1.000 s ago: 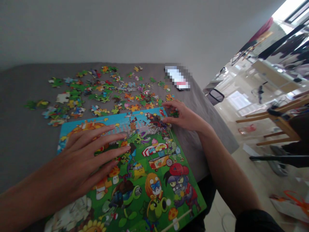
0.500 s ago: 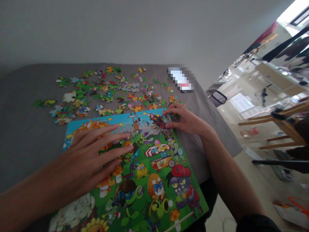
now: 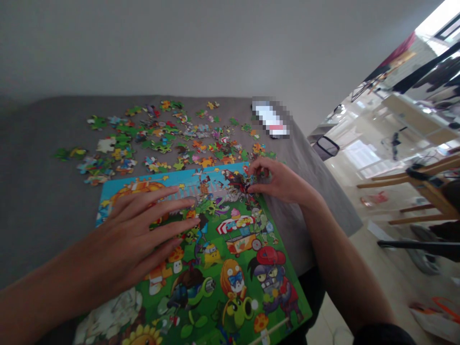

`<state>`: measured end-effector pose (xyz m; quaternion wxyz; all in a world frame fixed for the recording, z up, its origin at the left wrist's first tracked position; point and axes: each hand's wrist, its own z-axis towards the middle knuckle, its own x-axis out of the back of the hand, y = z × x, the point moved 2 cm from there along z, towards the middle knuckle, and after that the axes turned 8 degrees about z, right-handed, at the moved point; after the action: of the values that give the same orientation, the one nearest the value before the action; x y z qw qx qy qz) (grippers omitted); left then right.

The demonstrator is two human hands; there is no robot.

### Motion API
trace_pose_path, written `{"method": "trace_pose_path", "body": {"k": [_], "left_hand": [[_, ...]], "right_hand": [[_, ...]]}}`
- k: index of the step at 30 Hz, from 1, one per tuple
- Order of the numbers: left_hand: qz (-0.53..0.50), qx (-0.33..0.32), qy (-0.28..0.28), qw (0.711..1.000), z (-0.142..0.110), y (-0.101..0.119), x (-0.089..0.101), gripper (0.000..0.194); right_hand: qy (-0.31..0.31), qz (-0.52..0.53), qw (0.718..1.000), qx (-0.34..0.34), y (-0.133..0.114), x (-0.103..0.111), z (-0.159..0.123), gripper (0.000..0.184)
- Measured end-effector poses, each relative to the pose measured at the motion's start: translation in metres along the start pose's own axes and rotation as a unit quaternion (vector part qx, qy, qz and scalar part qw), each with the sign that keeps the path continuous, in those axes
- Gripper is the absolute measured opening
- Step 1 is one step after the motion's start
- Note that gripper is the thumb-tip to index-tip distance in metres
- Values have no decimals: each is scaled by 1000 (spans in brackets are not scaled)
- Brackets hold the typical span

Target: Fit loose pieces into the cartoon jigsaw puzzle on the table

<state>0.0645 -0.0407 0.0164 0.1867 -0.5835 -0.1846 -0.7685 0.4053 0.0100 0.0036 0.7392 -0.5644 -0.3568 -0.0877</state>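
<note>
Lying on the near part of a gray cloth-covered counter (image 3: 53,196) is a glossy board (image 3: 223,261) printed with cartoon plants and figures on green, with a blue band along its far edge. Over its left half the left hand (image 3: 132,232) is spread palm down, fingers loosely extended and slightly parted. At the far right corner, the right hand (image 3: 278,179) bends thumb and forefinger close together against the board; whether a piece sits between them cannot be told. The hands are apart from each other. Just beyond the board, loose puzzle pieces (image 3: 161,146) cover the counter in an uneven scatter, thickest in the middle. Farther right lies a phone (image 3: 271,119), its screen pixelated. A plain gray wall (image 3: 179,48) rises behind. To the right, the tilted room shows a shiny pale floor (image 3: 336,299), a wooden chair (image 3: 429,194) and a long pale table (image 3: 413,117).
</note>
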Motion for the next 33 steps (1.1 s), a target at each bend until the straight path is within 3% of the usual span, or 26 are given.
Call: {"method": "trace_pose_path", "body": {"k": [6, 13, 22, 29, 33], "left_hand": [[26, -16, -2, 1000, -1, -5, 0, 45], [23, -17, 9, 1000, -1, -4, 1, 43], [19, -11, 2, 1000, -3, -5, -1, 46], [25, -13, -7, 1000, -3, -3, -1, 45], [4, 20, -10, 1000, -1, 1, 0, 42]], "right_hand": [[-43, 46, 998, -18, -1, -3, -2, 14], [-1, -6, 1000, -5, 4, -2, -1, 49], [-13, -4, 1000, 11, 1, -3, 0, 43], [16, -24, 999, 27, 5, -5, 2, 31], [38, -55, 997, 30, 12, -6, 3, 40]]}}
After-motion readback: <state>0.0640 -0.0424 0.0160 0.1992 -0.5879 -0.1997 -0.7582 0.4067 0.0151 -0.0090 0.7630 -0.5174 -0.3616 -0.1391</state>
